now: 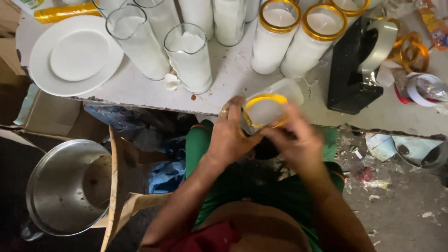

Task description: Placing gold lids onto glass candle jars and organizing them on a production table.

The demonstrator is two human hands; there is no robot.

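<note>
A worn white tabletop (233, 79) with a chipped front edge carries a white plate (74, 56) at the left. Beside it stand clear glass candles (189, 58) filled with white wax, and further right candles with yellow rims (322, 35). A small wax lump (171, 81) lies by the glasses. At the right sit a black tape dispenser (352, 70), loose yellow rings (413, 49) and a tape roll (427, 88).

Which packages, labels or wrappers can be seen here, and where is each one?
Yellow wrapped roll: table's far left corner, long, shiny.
Green-and-white label: top left edge, cut off.
Orange wrapper: top right edge, crumpled.
Cardboard box: below the table's left edge, brown, open.
No screens.
</note>
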